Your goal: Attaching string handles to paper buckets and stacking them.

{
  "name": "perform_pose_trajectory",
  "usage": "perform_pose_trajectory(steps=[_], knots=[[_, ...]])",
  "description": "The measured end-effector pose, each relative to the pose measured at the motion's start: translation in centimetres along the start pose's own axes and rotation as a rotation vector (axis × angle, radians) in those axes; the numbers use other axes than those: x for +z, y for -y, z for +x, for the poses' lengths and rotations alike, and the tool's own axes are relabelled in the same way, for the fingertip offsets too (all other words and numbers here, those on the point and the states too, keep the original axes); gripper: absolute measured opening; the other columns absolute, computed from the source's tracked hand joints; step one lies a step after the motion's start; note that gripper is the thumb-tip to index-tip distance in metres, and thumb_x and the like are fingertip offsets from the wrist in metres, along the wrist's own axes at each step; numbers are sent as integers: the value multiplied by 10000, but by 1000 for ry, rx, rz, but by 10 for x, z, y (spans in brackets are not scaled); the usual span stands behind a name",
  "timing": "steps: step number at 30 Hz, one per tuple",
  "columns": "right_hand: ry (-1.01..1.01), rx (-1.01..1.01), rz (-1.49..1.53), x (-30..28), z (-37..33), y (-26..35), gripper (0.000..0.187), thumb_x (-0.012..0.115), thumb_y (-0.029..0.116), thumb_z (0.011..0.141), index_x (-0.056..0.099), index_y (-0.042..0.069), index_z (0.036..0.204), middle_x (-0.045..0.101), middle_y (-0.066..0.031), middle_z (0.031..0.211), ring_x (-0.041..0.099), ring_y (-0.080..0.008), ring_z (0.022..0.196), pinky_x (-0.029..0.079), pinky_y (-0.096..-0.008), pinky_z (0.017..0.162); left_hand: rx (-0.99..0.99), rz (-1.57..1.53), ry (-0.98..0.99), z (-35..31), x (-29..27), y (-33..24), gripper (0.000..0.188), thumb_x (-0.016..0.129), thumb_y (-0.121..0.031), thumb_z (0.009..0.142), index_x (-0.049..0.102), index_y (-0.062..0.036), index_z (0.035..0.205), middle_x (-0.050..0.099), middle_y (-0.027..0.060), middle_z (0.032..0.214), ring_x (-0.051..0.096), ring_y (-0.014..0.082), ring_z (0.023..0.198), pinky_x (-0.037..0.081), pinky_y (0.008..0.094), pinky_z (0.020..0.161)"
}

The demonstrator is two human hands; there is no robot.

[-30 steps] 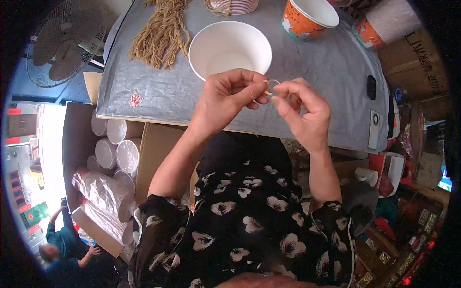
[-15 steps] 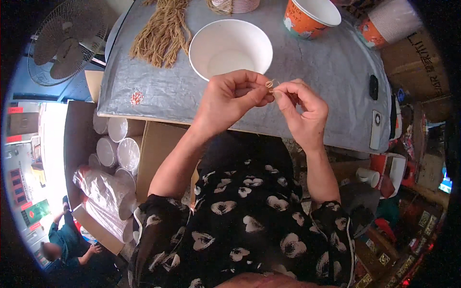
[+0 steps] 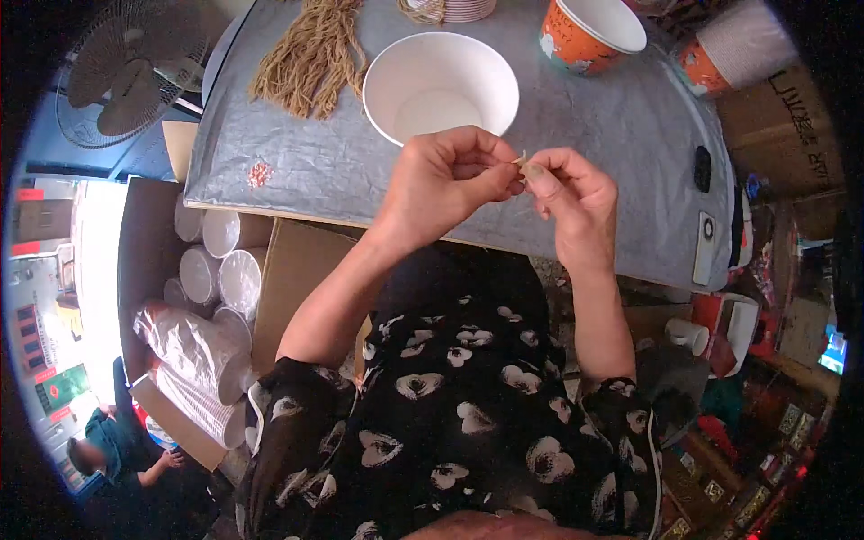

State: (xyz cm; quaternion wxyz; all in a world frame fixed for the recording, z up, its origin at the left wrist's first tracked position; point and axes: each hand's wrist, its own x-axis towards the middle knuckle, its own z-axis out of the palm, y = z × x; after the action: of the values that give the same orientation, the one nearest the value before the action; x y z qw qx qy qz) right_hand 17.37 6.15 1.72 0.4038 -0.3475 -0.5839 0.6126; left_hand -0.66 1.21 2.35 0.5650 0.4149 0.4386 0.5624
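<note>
Both hands meet over the table just in front of a large white paper bowl (image 3: 387, 79). A small knotted bit of tan twine (image 3: 521, 161) sits between their fingertips. My left hand (image 3: 441, 189) pinches it between thumb and curled fingers, close to the bowl's near rim. From the other side my right hand (image 3: 578, 202) grips it, thumb pressed against the forefinger. The twine is mostly covered by the fingers. Left of the bowl lies a loose bundle of tan twine strands (image 3: 310, 63).
An orange printed paper tub (image 3: 589, 40) stands at the far right, near a wrapped stack of tubs (image 3: 738, 49). Red and white bits (image 3: 259, 174) lie on the left of the grey-covered table (image 3: 306, 171). Wrapped containers fill a carton (image 3: 292, 279) below. Another person (image 3: 121, 450) is at the lower left.
My right thumb has come down over the twine, and its loop shows less than before. The right fingers have curled in more. The view has shifted slightly.
</note>
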Motion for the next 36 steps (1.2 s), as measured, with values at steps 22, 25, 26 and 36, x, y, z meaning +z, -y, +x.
perform_pose_trajectory(steps=[22, 25, 26, 36], knots=[[-13, 121, 191, 0, 0, -8, 157, 706, 188, 922, 680, 35, 901, 590, 20, 710, 476, -49, 577, 361, -210, 514, 106, 226, -35, -6, 4, 9, 133, 721, -36, 902, 686, 47, 1000, 723, 72, 923, 691, 113, 860, 576, 251, 774], [-58, 139, 216, -2, 1, -2, 171, 678, 201, 944, 674, 31, 931, 585, 20, 704, 463, -50, 555, 351, -204, 498, 17, 135, 1, -5, 4, 4, 136, 721, -47, 907, 688, 46, 999, 722, 75, 921, 697, 122, 853, 580, 256, 768], [-62, 139, 217, -3, 3, 0, 171, 678, 201, 944, 674, 31, 931, 585, 20, 704, 463, -50, 555, 351, -204, 498, 16, 135, 5, -5, 4, 4, 136, 721, -47, 907, 688, 46, 999, 722, 75, 921, 697, 122, 853, 580, 256, 768], [167, 214, 128, -13, 10, 6, 171, 682, 159, 928, 666, 15, 1018, 564, 51, 675, 394, -12, 514, 267, -190, 439, 5, 68, 70, -3, -6, 9, 117, 715, -13, 899, 678, 50, 990, 713, 72, 930, 698, 132, 872, 580, 261, 800]])
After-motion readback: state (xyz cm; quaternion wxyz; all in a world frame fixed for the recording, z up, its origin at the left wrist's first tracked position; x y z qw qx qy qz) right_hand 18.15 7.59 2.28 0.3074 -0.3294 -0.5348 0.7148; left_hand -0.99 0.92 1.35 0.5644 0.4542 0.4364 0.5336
